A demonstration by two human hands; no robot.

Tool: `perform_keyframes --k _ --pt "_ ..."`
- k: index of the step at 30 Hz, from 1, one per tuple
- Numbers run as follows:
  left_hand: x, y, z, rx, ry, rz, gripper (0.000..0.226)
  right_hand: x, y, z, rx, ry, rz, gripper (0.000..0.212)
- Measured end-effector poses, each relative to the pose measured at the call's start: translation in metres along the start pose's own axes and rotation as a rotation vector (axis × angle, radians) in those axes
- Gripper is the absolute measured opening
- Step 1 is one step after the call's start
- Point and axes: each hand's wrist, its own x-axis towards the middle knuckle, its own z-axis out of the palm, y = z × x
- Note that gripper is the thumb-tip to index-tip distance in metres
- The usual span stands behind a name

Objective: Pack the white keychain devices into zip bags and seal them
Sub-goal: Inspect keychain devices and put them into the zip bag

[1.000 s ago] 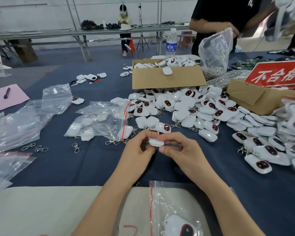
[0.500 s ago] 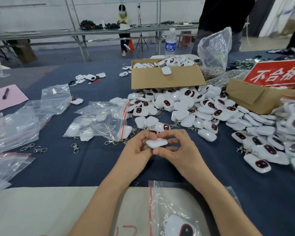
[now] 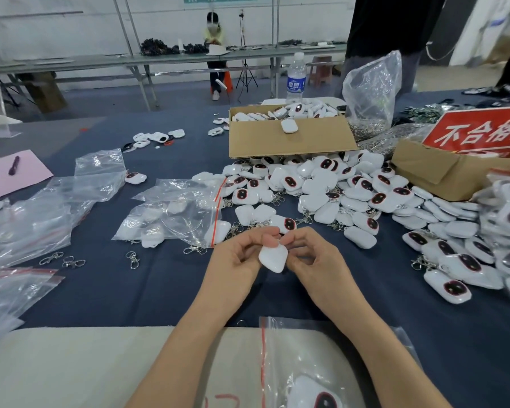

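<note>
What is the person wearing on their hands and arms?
Nothing that shows. The left hand and right hand have no gloves, rings or watch. The left forearm and right forearm have no sleeves in view.

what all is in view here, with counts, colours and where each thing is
held device: one, white, between both hands, centre
loose devices: many, white with dark faces, heaped centre to right
zip bags: several, clear with red strips, left and bottom edge
cardboard boxes: two, brown, behind the heap and at right
red sign: one, white characters, over the right box
water bottle: one, clear, behind the box
metal clasps: a few, silver, left of the hands
left hand: pinches the held device
right hand: pinches the held device
</note>
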Motion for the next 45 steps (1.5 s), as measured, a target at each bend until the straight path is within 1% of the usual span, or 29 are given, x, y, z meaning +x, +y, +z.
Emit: perform_keyframes --k 3,9,13,16,18,21,22,24,25,26,27,29,31,35,37,40,42,45 --pt "0.000 -0.001 0.000 0.016 0.004 0.009 0.027 0.000 0.000 0.001 0.004 0.012 -0.027 0.035" --pt "0.000 0.002 0.002 0.055 -0.005 0.016 0.032 -0.001 -0.006 0.002 -0.011 0.009 -0.052 0.038" --pt "-0.002 0.003 0.001 0.099 -0.011 0.020 0.034 -0.001 -0.004 0.002 -0.029 -0.001 -0.064 0.025" --pt "-0.002 0.000 -0.001 0.116 -0.011 0.026 0.035 0.000 0.000 0.001 -0.029 -0.016 -0.069 0.020" --pt "-0.002 0.000 -0.003 0.099 -0.001 0.019 0.033 0.000 0.000 0.000 -0.047 -0.051 -0.063 0.019" --pt "-0.004 0.004 -0.006 0.063 -0.011 0.003 0.032 -0.001 -0.005 0.000 -0.142 -0.103 -0.085 0.025" --pt "-0.007 0.006 -0.007 0.047 0.006 -0.004 0.032 -0.002 -0.008 0.000 -0.182 -0.123 -0.099 0.025" --pt "-0.015 0.011 -0.013 0.024 0.095 -0.040 0.030 -0.006 -0.016 -0.001 -0.294 -0.195 -0.094 0.015" --pt "-0.021 0.015 -0.020 0.037 0.135 -0.059 0.028 -0.008 -0.020 -0.002 -0.367 -0.252 -0.067 0.018" --pt "-0.028 0.018 -0.029 0.063 0.153 -0.083 0.024 -0.012 -0.022 -0.002 -0.439 -0.317 -0.031 0.028" --pt "-0.037 0.022 -0.041 0.099 0.143 -0.119 0.022 -0.016 -0.023 -0.002 -0.507 -0.375 -0.001 0.039" --pt "-0.058 0.031 -0.062 0.196 0.039 -0.222 0.019 -0.023 -0.024 0.000 -0.624 -0.423 -0.011 0.059" --pt "-0.081 0.041 -0.074 0.255 -0.089 -0.318 0.016 -0.028 -0.023 0.002 -0.679 -0.401 -0.065 0.065" --pt "-0.104 0.057 -0.070 0.328 -0.271 -0.430 0.015 -0.030 -0.024 0.001 -0.635 -0.380 -0.089 0.055" --pt "-0.105 0.059 -0.062 0.356 -0.311 -0.451 0.015 -0.029 -0.024 0.001 -0.578 -0.371 -0.076 0.052" --pt "-0.100 0.058 -0.047 0.372 -0.298 -0.487 0.013 -0.027 -0.023 -0.001 -0.488 -0.349 -0.060 0.050" --pt "-0.098 0.056 -0.035 0.288 -0.268 -0.525 0.014 -0.026 -0.023 -0.001 -0.467 -0.336 -0.043 0.046" --pt "-0.096 0.053 -0.014 0.099 -0.218 -0.544 0.017 -0.024 -0.023 0.001 -0.484 -0.323 -0.016 0.040"
